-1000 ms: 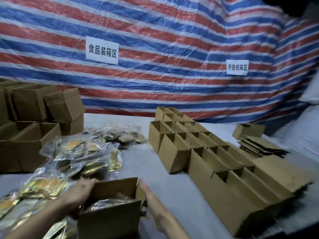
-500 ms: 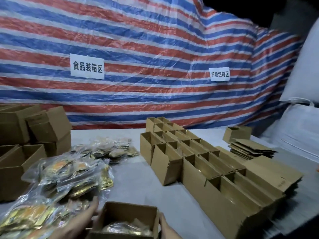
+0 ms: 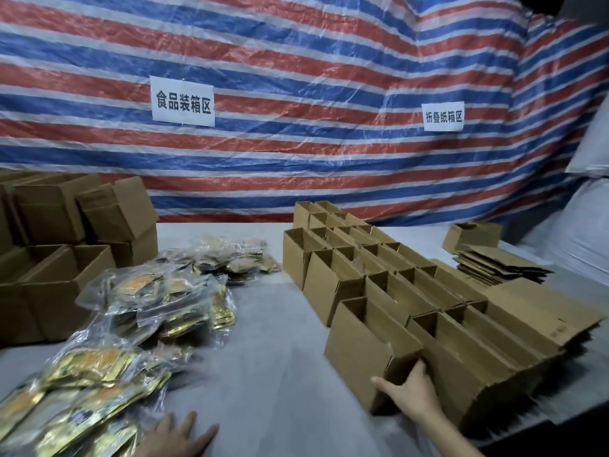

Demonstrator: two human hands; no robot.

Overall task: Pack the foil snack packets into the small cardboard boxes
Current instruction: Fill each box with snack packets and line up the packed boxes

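Gold foil snack packets in clear wrap lie heaped at the left of the grey table, and a second heap lies behind them. Open-topped small cardboard boxes stand in rows at the right. My right hand grips the near corner of the nearest empty box, thumb on its front face and fingers behind the corner. My left hand lies flat with spread fingers on the table at the bottom edge, beside the packets, holding nothing.
Larger cardboard boxes are stacked at the far left. A stack of flattened cartons and one more box sit at the back right. More packets lie mid-table. A striped tarp with two paper signs hangs behind.
The partly filled box held between both hands has left the view. My right hand has reached right onto the nearest empty box, and my left hand now lies flat on the table.
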